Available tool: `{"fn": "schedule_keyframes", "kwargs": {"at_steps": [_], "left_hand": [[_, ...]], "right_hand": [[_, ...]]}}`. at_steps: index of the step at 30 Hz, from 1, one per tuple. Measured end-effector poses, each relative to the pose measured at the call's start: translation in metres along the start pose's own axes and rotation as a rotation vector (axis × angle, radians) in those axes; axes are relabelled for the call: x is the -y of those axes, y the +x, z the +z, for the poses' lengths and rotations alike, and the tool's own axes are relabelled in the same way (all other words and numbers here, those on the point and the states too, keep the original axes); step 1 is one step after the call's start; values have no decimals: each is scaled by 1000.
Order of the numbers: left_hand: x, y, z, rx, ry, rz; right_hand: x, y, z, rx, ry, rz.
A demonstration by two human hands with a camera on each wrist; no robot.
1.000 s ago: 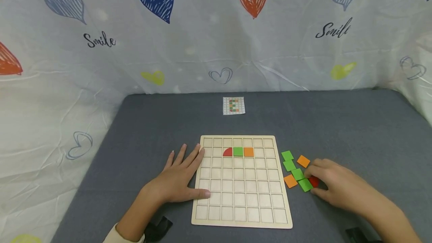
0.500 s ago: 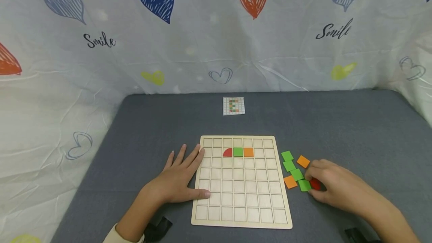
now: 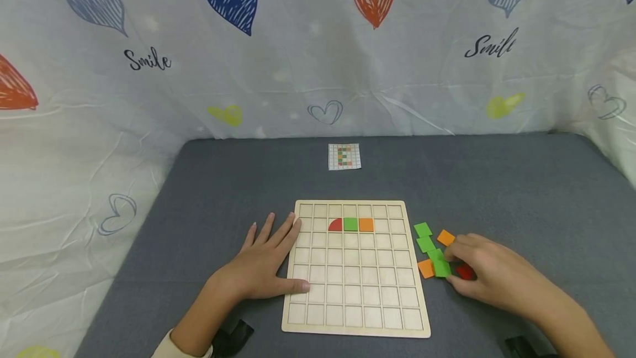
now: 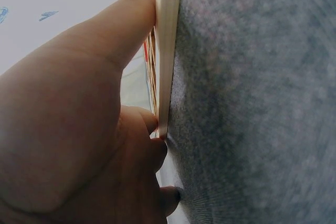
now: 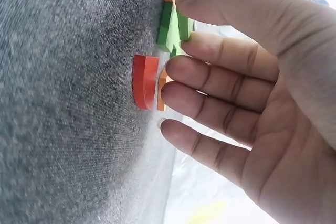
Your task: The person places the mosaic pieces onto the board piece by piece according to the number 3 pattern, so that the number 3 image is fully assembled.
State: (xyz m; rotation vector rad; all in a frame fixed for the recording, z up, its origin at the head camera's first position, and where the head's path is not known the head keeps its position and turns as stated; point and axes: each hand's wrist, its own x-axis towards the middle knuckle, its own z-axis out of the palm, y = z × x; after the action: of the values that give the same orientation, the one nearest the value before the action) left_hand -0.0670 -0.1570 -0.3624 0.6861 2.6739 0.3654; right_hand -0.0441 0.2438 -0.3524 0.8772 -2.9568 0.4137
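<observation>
A wooden grid board [image 3: 355, 297] lies on the grey table. In its second row sit a red quarter-circle [image 3: 335, 224], a green tile [image 3: 350, 224] and an orange tile [image 3: 366, 224]. My left hand [image 3: 283, 253] lies flat on the board's left edge [image 4: 168, 51], fingers straight. Right of the board are loose green tiles [image 3: 423, 229] and orange tiles [image 3: 425, 268]. My right hand [image 3: 459, 261] is over them. Its thumb and index finger pinch a green tile [image 5: 182, 24], which also shows in the head view [image 3: 441, 268]. A red quarter-circle piece [image 5: 144, 81] lies just under the other fingers.
A small pattern card [image 3: 344, 156] lies farther back on the table. A white cloth with hearts [image 3: 318, 43] closes off the back and both sides. Dark straps [image 3: 233, 336] show at the near edge.
My right hand has shifted slightly left, and the green tile by the red piece has moved left against the other green tiles. The left hand and the board have not moved.
</observation>
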Motion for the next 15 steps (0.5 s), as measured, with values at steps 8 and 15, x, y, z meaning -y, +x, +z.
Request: {"fn": "schedule_keyframes", "kwargs": {"at_steps": [8,15], "left_hand": [[0,0,0,3,-7,-5],[0,0,1,3,-1,-8]], "right_hand": [[1,6,1,-54,17,-64],[4,18,1,-37,23,-94]]}}
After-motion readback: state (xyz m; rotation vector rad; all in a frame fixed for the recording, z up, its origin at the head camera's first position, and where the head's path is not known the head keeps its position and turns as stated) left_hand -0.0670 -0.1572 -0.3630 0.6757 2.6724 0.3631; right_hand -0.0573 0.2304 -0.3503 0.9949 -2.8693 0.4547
